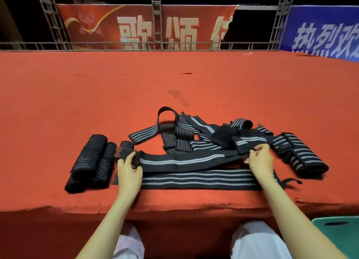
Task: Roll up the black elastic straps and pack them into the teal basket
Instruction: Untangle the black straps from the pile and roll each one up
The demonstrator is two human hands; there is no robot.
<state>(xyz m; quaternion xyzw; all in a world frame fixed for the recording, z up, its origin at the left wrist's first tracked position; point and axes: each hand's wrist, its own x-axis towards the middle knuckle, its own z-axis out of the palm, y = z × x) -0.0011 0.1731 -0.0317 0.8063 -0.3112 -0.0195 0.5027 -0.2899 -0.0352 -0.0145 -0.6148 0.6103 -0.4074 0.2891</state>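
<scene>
On the red-covered table (77, 103), near edge: left hand (129, 170) pinches one end of a black striped strap (184, 160), right hand (259, 159) pinches the other end, strap stretched flat between them. Loose straps (194, 136) piled behind, rolled straps (93, 159) at left. Teal basket (338, 231) bottom right, below table edge.

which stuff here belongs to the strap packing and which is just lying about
Job: black grey-striped elastic strap held by left hand and right hand; loose strap pile; rolled straps; teal plastic basket.
Idle: red banner; blue banner; grey metal truss.
</scene>
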